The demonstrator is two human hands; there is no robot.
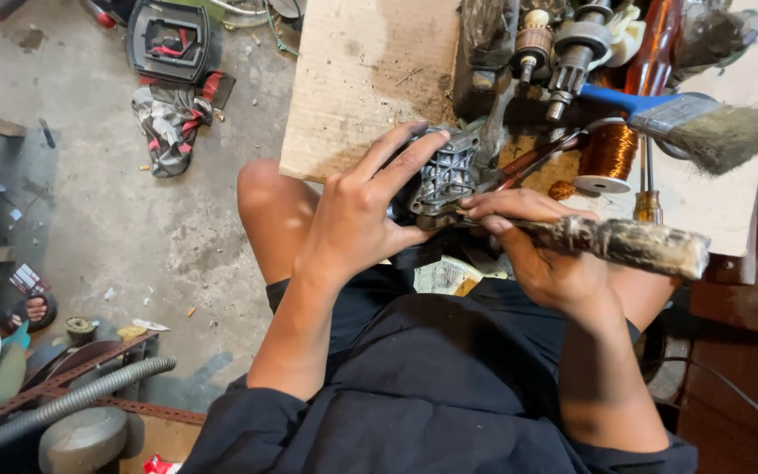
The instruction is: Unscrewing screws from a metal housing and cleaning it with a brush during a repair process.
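The person sits low at the wooden board (357, 79) with a grey metal casting (446, 174) propped on its edge, above the knees. The left hand (357, 219) cups the casting from the side, fingers spread across its ribs, seemingly to steady it. The right hand (537, 250) closes around a worn, paint-crusted tool handle (625, 244), its tip at the casting's lower edge (the tip itself is hidden). A blue-handled brush (695, 123) and a copper wire spool (609, 151) lie just beyond.
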